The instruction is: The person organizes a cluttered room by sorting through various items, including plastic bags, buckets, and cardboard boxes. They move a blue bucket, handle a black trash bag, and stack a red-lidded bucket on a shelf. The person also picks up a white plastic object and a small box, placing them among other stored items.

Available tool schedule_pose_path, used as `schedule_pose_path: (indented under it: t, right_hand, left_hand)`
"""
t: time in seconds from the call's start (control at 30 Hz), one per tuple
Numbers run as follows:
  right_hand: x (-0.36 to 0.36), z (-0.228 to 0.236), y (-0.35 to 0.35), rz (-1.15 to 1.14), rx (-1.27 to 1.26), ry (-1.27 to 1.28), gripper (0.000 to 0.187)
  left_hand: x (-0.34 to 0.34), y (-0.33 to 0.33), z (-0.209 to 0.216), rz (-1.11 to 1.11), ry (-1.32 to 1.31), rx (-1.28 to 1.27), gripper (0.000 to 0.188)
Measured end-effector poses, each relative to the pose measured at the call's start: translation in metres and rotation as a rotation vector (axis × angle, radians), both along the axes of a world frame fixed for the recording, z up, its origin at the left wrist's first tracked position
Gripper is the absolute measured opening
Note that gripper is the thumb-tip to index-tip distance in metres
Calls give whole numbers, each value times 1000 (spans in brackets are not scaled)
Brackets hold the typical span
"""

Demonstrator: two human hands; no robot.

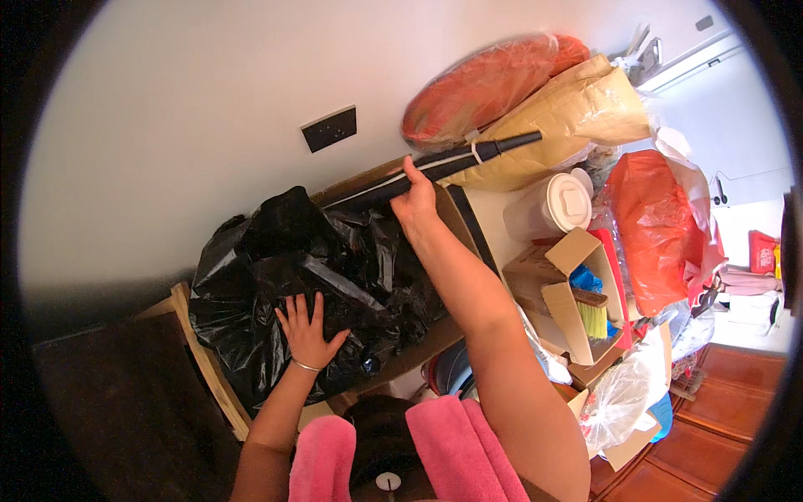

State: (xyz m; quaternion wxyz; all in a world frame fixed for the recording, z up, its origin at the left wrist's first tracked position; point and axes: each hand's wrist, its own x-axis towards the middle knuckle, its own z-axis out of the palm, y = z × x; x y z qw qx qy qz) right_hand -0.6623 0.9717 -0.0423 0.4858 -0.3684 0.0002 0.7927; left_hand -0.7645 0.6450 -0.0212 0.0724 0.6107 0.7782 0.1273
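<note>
My left hand (309,339) lies with fingers spread on a crumpled black plastic bag (242,280). That bag fills much of a brown cardboard box (458,219) by the wall. Toward the box's far side, my right hand (416,201) is closed round a long, slim black folded umbrella (452,161). A pale band circles the umbrella near its narrow end, which points right. The umbrella's other end runs left along the box's far edge, partly hidden by the bag.
Right of the box are a white lidded container (548,205) and an open carton (559,297) with a green-bristled brush (593,318). Wrapped red (477,88) and yellow (560,117) bundles lean at the back. A red plastic bag (657,226) stands farther right. A wooden edge (205,360) borders the left.
</note>
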Motion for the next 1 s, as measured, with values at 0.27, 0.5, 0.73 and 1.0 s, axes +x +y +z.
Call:
schedule_pose_path:
  t: [0.27,0.5,0.73,1.0]
  right_hand:
    - [-40,69,-30,58,231,126,24]
    - [-26,66,-48,-93,130,31,24]
    - [-52,122,-86,231,549,138,23]
    - [-68,94,-96,160,462,-28,16]
  left_hand:
    - [23,-24,16,-44,17,-72,78]
    - [47,-21,2,-131,-71,-162,76]
    - [92,-56,-9,-284,-63,-269,66]
    - [130,-51,-46,-228,-7,-96,65]
